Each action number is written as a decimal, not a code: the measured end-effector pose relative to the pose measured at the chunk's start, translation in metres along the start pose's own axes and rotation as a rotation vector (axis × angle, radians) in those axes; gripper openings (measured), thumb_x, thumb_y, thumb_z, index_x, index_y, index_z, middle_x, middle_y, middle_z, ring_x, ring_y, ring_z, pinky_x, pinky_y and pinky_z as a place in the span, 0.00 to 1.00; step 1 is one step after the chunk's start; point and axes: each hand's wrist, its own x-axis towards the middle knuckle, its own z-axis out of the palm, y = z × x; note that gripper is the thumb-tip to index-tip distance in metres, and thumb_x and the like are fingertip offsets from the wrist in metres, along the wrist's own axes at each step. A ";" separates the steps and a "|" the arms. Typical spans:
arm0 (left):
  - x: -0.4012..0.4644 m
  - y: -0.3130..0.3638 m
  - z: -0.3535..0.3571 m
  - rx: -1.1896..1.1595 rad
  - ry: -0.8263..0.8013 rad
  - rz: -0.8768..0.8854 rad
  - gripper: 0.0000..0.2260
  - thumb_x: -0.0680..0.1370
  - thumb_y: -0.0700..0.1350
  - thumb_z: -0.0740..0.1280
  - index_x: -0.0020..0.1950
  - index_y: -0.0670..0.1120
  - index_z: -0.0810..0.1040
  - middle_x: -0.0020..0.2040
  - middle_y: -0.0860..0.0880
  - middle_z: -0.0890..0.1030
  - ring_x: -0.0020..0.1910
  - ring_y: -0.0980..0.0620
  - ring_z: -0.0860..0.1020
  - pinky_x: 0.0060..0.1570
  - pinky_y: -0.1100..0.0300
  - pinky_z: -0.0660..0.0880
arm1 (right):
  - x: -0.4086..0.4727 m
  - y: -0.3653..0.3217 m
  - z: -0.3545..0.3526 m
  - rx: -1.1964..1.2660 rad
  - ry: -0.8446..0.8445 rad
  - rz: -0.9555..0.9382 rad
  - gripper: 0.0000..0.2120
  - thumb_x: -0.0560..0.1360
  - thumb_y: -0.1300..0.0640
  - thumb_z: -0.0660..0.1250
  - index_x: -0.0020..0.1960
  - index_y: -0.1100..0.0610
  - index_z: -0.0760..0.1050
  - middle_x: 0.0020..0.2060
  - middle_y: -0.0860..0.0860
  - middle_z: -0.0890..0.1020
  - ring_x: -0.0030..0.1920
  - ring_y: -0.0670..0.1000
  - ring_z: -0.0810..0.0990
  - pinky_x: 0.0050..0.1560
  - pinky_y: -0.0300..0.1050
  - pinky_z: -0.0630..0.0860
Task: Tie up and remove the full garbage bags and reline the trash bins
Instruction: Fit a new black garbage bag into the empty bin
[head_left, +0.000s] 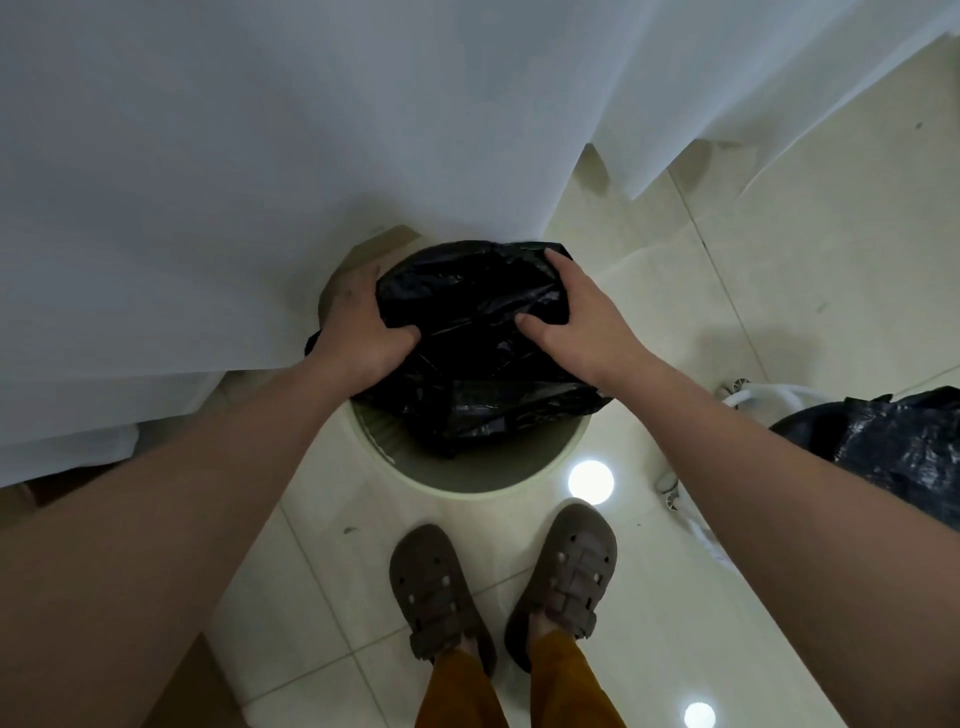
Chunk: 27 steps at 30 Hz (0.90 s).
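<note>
Black liner bag (467, 358): crumpled over the mouth of the trash bin, partly bunched, one edge spilling past the near rim.
Left hand (358, 332): fingers curled, gripping the bag's left edge at the bin's rim.
Right hand (576, 317): fingers hooked over the bag's right edge, thumb pressed on the plastic.
Trash bin (457, 478): round, pale green, on the tiled floor (779, 260) by a white curtain (234, 156); contents hidden.
Second black bag (904, 447): on the floor at right.
Brown sandals (498, 582): just in front of the bin.

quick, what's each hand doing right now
Left hand: closed, gripping the left side of the black bag over the bin.
Right hand: closed, gripping the bag's right side.
</note>
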 end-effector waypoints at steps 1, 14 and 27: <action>-0.005 -0.002 0.000 0.056 0.017 -0.007 0.33 0.73 0.45 0.69 0.75 0.49 0.59 0.66 0.44 0.71 0.64 0.43 0.72 0.61 0.59 0.71 | -0.006 0.002 0.000 -0.013 0.021 -0.020 0.37 0.73 0.52 0.70 0.77 0.51 0.57 0.71 0.48 0.69 0.70 0.48 0.67 0.64 0.35 0.61; -0.125 -0.036 0.050 0.356 0.185 0.088 0.41 0.72 0.55 0.72 0.78 0.42 0.56 0.76 0.37 0.56 0.75 0.39 0.56 0.73 0.41 0.57 | -0.118 0.047 0.043 0.130 0.125 0.009 0.48 0.71 0.51 0.75 0.79 0.47 0.45 0.76 0.44 0.60 0.74 0.40 0.59 0.67 0.25 0.57; -0.151 -0.034 0.058 0.121 0.319 -0.097 0.28 0.66 0.47 0.80 0.61 0.42 0.72 0.61 0.42 0.63 0.56 0.45 0.68 0.56 0.57 0.71 | -0.144 0.033 0.062 0.277 0.379 0.210 0.39 0.70 0.59 0.76 0.73 0.41 0.59 0.60 0.46 0.66 0.61 0.48 0.73 0.56 0.46 0.79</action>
